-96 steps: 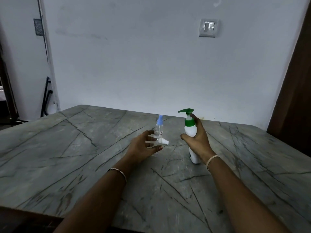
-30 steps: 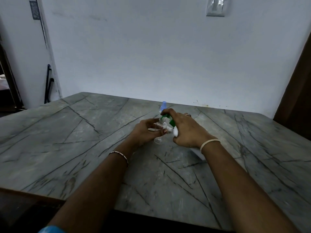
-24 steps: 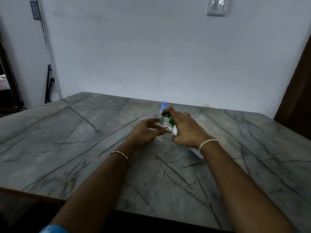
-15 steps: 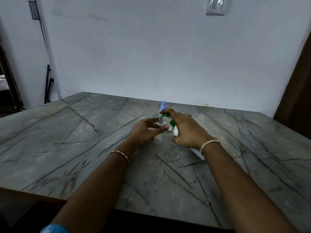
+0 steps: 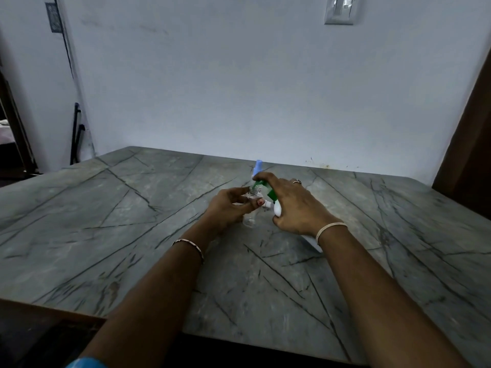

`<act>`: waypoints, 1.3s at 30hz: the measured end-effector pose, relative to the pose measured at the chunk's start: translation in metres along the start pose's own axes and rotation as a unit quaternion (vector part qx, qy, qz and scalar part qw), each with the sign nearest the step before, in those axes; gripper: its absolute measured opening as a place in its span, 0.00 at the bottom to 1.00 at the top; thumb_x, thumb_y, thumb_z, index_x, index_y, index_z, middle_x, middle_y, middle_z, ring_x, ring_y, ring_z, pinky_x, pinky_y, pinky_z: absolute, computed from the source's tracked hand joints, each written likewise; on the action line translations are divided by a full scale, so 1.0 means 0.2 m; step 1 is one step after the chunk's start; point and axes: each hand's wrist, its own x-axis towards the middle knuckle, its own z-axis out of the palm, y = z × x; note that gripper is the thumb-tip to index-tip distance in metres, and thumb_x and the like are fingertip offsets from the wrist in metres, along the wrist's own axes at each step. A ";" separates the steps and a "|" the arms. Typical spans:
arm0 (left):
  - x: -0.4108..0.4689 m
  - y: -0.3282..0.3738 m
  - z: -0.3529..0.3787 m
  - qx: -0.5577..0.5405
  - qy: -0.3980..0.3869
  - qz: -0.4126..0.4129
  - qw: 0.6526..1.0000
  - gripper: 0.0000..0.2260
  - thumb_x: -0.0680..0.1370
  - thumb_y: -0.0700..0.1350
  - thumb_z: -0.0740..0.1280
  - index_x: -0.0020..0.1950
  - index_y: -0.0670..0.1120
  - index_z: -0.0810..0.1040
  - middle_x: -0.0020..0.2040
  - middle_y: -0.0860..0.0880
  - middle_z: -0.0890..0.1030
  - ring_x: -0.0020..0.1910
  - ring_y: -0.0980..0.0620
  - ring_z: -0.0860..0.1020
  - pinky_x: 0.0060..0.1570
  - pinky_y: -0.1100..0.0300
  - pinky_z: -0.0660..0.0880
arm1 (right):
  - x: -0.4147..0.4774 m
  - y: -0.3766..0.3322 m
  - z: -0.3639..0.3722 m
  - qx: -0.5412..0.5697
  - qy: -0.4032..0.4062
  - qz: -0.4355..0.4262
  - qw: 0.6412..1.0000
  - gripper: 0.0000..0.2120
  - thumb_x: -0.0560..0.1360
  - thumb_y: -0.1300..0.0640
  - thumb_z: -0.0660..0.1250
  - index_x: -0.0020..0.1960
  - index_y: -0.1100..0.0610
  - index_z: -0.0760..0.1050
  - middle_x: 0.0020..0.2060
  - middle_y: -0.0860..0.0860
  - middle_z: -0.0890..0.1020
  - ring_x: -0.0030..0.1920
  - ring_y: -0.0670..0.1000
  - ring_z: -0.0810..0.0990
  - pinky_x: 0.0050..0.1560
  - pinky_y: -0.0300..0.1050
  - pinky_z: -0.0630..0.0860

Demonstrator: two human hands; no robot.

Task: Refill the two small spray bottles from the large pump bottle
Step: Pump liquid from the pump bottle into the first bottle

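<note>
We saw a grey stone tabletop (image 5: 127, 224), veined with dark cracks, running to a pale, scuffed wall (image 5: 239, 88) with a light switch (image 5: 339, 9) high on the right. A brown wooden panel (image 5: 473, 144) edged the right side, and a black frame (image 5: 75, 134) leaned in the far left corner. Mid-table, the left hand (image 5: 228, 205) pinched the uncapped neck of a clear small spray bottle (image 5: 251, 220), which stood upright. The right hand (image 5: 295, 205) was curled round the white pump bottle (image 5: 310, 241), tilted left, with a finger on its green pump head (image 5: 261, 185) at the open neck. A blue-capped spray bottle (image 5: 258, 167) stood just behind them.
</note>
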 end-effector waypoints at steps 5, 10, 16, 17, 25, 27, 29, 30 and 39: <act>-0.01 0.00 0.00 -0.007 -0.004 0.002 1.000 0.36 0.64 0.60 0.74 0.68 0.48 0.72 0.56 0.48 0.80 0.56 0.48 0.79 0.58 0.44 0.76 | 0.02 -0.01 0.01 0.011 0.021 -0.003 1.000 0.35 0.68 0.59 0.70 0.68 0.42 0.55 0.57 0.52 0.77 0.53 0.56 0.74 0.55 0.56 0.74; 0.00 0.00 0.00 -0.027 -0.013 -0.003 1.000 0.30 0.67 0.56 0.74 0.67 0.47 0.73 0.52 0.50 0.82 0.52 0.49 0.80 0.53 0.48 0.79 | 0.01 -0.01 0.01 -0.004 0.030 -0.005 1.000 0.37 0.68 0.58 0.69 0.69 0.40 0.55 0.54 0.52 0.77 0.52 0.56 0.74 0.53 0.55 0.75; -0.01 0.01 0.00 -0.031 -0.010 -0.010 0.999 0.29 0.69 0.52 0.74 0.68 0.47 0.72 0.48 0.54 0.80 0.54 0.50 0.79 0.57 0.47 0.77 | -0.04 -0.01 -0.04 -0.025 -0.025 0.013 0.999 0.54 0.66 0.54 0.75 0.75 0.34 0.40 0.53 0.53 0.76 0.53 0.55 0.73 0.50 0.50 0.75; -0.01 0.01 0.00 -0.029 -0.011 -0.008 0.999 0.31 0.68 0.54 0.74 0.68 0.47 0.72 0.48 0.53 0.81 0.54 0.50 0.79 0.58 0.47 0.77 | -0.04 -0.01 -0.04 -0.026 -0.033 0.016 0.999 0.57 0.65 0.53 0.77 0.75 0.34 0.37 0.52 0.53 0.76 0.53 0.55 0.73 0.50 0.50 0.75; -0.01 0.01 0.00 -0.041 -0.016 -0.013 0.999 0.31 0.68 0.54 0.74 0.68 0.46 0.71 0.54 0.47 0.81 0.54 0.47 0.80 0.55 0.46 0.78 | -0.02 -0.03 0.00 0.001 -0.004 0.030 1.000 0.43 0.69 0.64 0.69 0.71 0.37 0.49 0.51 0.53 0.75 0.54 0.57 0.73 0.51 0.55 0.74; -0.01 0.00 0.00 -0.035 -0.016 -0.011 0.999 0.35 0.63 0.60 0.73 0.67 0.47 0.73 0.55 0.47 0.81 0.54 0.48 0.80 0.56 0.47 0.78 | -0.01 -0.04 -0.01 -0.002 0.006 0.029 1.000 0.41 0.68 0.64 0.69 0.70 0.40 0.52 0.52 0.52 0.75 0.55 0.57 0.73 0.53 0.56 0.74; 0.00 0.00 0.00 -0.043 -0.020 -0.011 0.999 0.34 0.65 0.61 0.72 0.67 0.47 0.73 0.54 0.47 0.81 0.52 0.50 0.81 0.54 0.49 0.79 | 0.00 -0.04 -0.01 -0.010 0.013 0.027 1.000 0.40 0.68 0.64 0.69 0.71 0.42 0.53 0.53 0.53 0.75 0.55 0.57 0.73 0.54 0.57 0.73; 0.00 0.00 0.00 -0.049 -0.023 -0.013 0.998 0.31 0.68 0.59 0.72 0.68 0.47 0.73 0.55 0.47 0.81 0.52 0.51 0.81 0.53 0.51 0.79 | 0.00 -0.05 -0.01 -0.014 0.014 0.026 0.999 0.40 0.68 0.64 0.69 0.71 0.42 0.53 0.53 0.53 0.75 0.55 0.57 0.73 0.54 0.57 0.73; 0.01 0.00 0.00 -0.063 -0.029 -0.008 0.998 0.26 0.72 0.53 0.71 0.67 0.45 0.73 0.52 0.46 0.82 0.51 0.51 0.81 0.44 0.59 0.78 | -0.04 -0.04 -0.03 -0.041 0.000 0.026 0.999 0.45 0.70 0.65 0.68 0.74 0.37 0.48 0.47 0.50 0.71 0.52 0.55 0.72 0.49 0.51 0.72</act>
